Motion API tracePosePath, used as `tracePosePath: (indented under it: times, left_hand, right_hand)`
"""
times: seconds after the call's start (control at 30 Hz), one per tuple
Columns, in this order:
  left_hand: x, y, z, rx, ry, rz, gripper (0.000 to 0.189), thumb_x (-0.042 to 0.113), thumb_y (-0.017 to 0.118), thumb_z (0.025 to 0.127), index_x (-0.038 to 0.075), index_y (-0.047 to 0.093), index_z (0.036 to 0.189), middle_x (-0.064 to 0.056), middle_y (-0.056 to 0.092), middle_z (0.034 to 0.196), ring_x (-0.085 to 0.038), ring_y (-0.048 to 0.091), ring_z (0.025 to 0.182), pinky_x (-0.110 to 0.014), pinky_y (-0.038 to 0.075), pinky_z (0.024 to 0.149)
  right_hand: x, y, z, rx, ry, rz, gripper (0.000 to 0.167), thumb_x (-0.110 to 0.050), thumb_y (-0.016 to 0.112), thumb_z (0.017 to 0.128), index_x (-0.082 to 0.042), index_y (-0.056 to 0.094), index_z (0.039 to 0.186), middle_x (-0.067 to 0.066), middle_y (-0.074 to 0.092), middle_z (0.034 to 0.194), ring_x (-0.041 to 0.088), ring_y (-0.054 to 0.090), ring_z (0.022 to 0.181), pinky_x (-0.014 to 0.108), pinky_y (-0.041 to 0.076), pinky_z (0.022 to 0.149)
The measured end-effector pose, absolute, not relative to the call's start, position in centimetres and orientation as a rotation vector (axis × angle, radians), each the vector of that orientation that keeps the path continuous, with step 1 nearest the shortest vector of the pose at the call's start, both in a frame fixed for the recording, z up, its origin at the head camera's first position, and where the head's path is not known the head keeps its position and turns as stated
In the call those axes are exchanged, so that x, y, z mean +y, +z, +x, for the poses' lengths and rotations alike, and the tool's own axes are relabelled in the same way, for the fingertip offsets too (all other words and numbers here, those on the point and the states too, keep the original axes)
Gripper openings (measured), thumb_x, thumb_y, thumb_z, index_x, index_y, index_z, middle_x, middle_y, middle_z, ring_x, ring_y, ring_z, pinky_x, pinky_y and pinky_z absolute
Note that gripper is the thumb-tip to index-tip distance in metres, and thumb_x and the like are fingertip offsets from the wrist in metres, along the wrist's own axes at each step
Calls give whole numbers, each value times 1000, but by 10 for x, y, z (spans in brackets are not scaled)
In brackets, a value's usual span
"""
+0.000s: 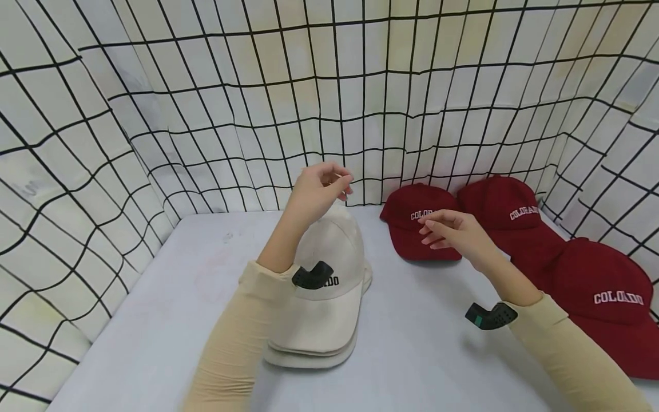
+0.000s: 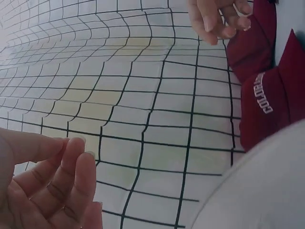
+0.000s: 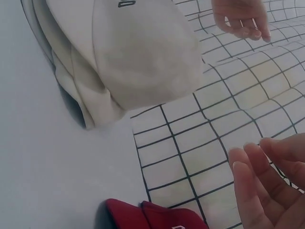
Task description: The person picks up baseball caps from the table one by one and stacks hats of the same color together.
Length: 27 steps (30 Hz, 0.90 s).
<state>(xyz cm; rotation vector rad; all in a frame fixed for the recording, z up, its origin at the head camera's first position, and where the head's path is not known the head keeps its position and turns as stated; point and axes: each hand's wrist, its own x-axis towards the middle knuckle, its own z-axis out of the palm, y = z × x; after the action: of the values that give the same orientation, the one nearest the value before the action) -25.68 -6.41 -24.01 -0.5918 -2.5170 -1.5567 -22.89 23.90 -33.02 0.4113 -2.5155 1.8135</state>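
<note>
A stack of cream baseball caps [image 1: 324, 326], brims toward me, stands on the white table. Above the back of its top cap hovers my left hand [image 1: 320, 190], fingers loosely bent. In the left wrist view the thumb and fingertips [image 2: 76, 148] come close together with nothing seen between them. To the right, my right hand [image 1: 455, 232] hangs in the air in front of a red cap [image 1: 423, 246] with white lettering. Its fingers [image 3: 245, 179] are softly bent and hold nothing. Part of the cream caps' dark lettering is hidden behind the left forearm and its wrist device.
More red caps lie along the right side, one at the back [image 1: 496, 200] and one nearer [image 1: 607, 280]. White walls with a black grid [image 1: 309, 97] enclose the table [image 1: 170, 320] at the back and both sides.
</note>
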Motion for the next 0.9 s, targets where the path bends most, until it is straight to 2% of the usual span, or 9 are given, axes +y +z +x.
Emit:
tracePosePath:
  times: [0.2,0.33,0.43,0.53,0.67,0.8,0.9]
  left_hand:
    - [-33,-247,-259,-2347,-2039,-565,22,19,65,103,2,69,117,-9,70,91,-21,68,85,-34,52,81]
    - [-10,-256,-260,-2270,-2238,-514,22,18,65,103,1,68,116,-1,68,85,-16,66,80,-28,49,74]
    - [6,-267,-261,-2225,-2325,-472,22,16,64,104,0,67,118,1,67,82,-12,65,75,-25,48,70]
    - [21,-281,-263,-2208,-2376,-389,21,16,63,104,2,68,118,2,67,82,-8,63,72,-24,47,68]
    - [40,-301,-264,-2178,-2465,-238,16,17,62,104,7,71,113,3,67,84,-6,63,72,-22,47,67]
    - [54,-319,-266,-2093,-2566,-96,17,17,62,104,7,71,115,2,68,86,-5,62,71,-19,48,65]
    - [59,-333,-269,-2078,-2566,13,21,17,62,104,5,70,119,2,68,87,-4,61,71,-19,48,65]
  right_hand:
    - [250,-328,-232,-2484,1739,406,34,-14,59,106,12,59,127,4,70,100,10,71,84,25,59,77]
    - [260,-327,-242,-2522,1629,379,33,-15,57,106,11,61,127,14,69,105,7,70,83,23,58,76]
    - [266,-328,-251,-2556,1536,346,33,-16,55,107,9,61,128,24,66,110,5,68,83,21,57,75]
    - [270,-332,-259,-2573,1494,318,33,-17,55,108,8,62,128,28,65,112,5,68,82,20,57,74]
    - [277,-344,-264,-2577,1507,277,35,-18,55,108,10,62,128,28,66,112,4,67,82,21,57,75]
    - [289,-355,-269,-2566,1556,189,38,-18,53,109,12,59,131,25,67,110,1,67,80,23,58,76]
    - [294,-361,-274,-2549,1616,115,41,-20,52,109,12,57,133,17,69,105,0,67,79,24,58,77]
